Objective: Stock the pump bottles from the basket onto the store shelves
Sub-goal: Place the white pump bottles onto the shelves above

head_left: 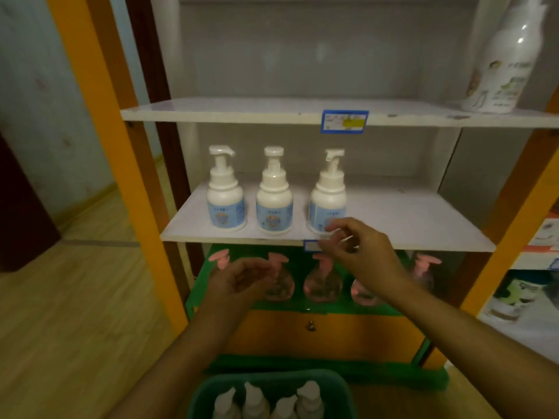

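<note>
Three white pump bottles with blue labels stand in a row on the middle shelf: left bottle, middle bottle, right bottle. My right hand hovers at the shelf's front edge just below and in front of the right bottle, fingers loosely curled, holding nothing. My left hand is lower, in front of the bottom shelf, fingers apart and empty. A green basket at the bottom holds several white pump bottles.
Pink-pump clear bottles line the green lower shelf. A tall white bottle stands at the right of the upper shelf, which carries a blue price tag. Orange uprights frame the unit. Wooden floor lies to the left.
</note>
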The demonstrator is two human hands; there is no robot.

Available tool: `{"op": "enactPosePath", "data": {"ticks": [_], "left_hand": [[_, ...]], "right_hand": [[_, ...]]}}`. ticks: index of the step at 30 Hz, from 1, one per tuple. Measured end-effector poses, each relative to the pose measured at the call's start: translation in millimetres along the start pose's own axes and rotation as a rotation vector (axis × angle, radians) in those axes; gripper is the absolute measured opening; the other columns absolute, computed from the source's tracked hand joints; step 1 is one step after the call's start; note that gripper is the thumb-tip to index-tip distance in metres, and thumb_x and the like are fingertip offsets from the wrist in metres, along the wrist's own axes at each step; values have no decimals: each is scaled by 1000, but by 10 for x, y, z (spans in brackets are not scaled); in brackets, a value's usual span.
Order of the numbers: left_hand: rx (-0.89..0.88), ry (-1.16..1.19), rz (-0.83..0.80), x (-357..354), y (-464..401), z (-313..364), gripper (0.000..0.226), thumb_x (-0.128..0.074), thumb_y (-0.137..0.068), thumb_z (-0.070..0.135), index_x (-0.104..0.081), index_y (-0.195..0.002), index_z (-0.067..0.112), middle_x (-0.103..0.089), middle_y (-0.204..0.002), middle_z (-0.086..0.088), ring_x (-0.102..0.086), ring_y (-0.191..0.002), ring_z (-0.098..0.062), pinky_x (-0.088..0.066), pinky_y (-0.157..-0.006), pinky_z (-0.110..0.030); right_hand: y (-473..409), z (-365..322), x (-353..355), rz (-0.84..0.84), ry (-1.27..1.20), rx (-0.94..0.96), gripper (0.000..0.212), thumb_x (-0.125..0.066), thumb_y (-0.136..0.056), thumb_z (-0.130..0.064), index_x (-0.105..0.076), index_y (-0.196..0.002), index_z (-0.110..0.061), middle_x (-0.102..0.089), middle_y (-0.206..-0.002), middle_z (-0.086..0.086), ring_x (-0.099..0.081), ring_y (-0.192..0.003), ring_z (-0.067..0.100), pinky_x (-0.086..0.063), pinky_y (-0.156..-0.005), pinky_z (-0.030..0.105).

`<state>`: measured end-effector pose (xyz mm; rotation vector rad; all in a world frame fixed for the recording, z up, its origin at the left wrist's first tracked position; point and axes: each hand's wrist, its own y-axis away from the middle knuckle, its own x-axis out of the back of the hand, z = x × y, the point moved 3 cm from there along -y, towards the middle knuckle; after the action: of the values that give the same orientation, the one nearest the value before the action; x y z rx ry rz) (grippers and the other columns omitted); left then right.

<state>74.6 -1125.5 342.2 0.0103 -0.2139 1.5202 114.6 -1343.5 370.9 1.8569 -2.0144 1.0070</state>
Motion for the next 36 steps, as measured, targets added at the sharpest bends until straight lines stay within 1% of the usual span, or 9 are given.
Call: {"op": "enactPosePath", "data": {"ticks": [4, 7, 12, 14, 16, 20, 26, 31, 36], "left_hand": [[180, 25, -29, 126, 256, -597, 21, -62, -82, 0, -67, -99, 12, -70, -103, -5, -64, -99, -17, -51, -85, -26], [302, -9, -17, 307, 415, -1097, 22, -62, -83, -1, -65, -97, 16, -69, -103, -4, -62, -104, -22, -49, -90, -33], [427, -190, -73, 491, 638, -1956, 25, -70, -79, 9, -66, -93, 30, -68, -103, 7, -62, -107, -19, -50, -94, -36], [517, -252, -157, 479, 774, -2290, 30, -69, -81, 17, -62, -107, 30, -61, -113, 9, -58, -113, -17, -51, -90, -29], [614, -409, -292, 431, 928, -2590, 53, -68, -82, 30, -45, -129, 27, -49, -127, 7, -50, -119, -15, -46, -90, -20], [657, -563, -387, 344, 1102, -2997, 80, -68, -79, 36, -20, -143, 29, -32, -149, -1, -37, -133, -19, -36, -109, -33], [494, -713, -365, 255, 1082, -3132, 56, -60, -86, 31, -34, -136, 29, -40, -143, 3, -39, -130, -15, -31, -108, -30], [465, -768, -320, 315, 1050, -3171, 41, -64, -81, 38, -48, -119, 34, -57, -122, 8, -53, -110, -11, -43, -94, -27], [489, -760, -343, 327, 1006, -2976, 41, -66, -78, 36, -52, -117, 39, -60, -105, 14, -53, -91, -2, -41, -79, -17]], "right_hand": [[413, 174, -539, -204, 33, -20, 20, -67, -84, -32, -61, -102, -26, -56, -87, -19, -53, -77, -7, -45, -65, 5], [665, 440, -975, -314, -37, -103, 20, -66, -86, -23, -64, -106, -21, -61, -95, -11, -57, -84, 0, -52, -83, 22], [1157, 932, -1702, -475, -48, -268, 22, -65, -87, -29, -64, -108, -24, -62, -99, -13, -58, -89, 0, -45, -76, 12], [1368, 1129, -1945, -551, -13, -311, 24, -65, -86, -33, -63, -109, -24, -66, -104, -8, -61, -96, 7, -50, -84, 22], [1583, 1321, -2164, -673, 45, -371, 33, -66, -84, -38, -61, -112, -22, -66, -108, -3, -61, -98, 12, -52, -88, 30], [1926, 1591, -2494, -816, 147, -466, 43, -68, -82, -38, -53, -119, -23, -61, -122, -1, -58, -110, 16, -49, -96, 33], [2088, 1723, -2862, -727, 127, -571, 55, -71, -79, -39, -48, -128, -31, -57, -131, -5, -53, -119, 15, -43, -103, 34], [2097, 1736, -2888, -569, 114, -538, 36, -68, -80, -45, -61, -112, -30, -67, -111, -7, -61, -100, 12, -51, -88, 30], [2039, 1645, -2707, -513, 68, -501, 31, -70, -77, -48, -65, -103, -31, -69, -99, -11, -62, -89, 6, -53, -80, 25]]}}
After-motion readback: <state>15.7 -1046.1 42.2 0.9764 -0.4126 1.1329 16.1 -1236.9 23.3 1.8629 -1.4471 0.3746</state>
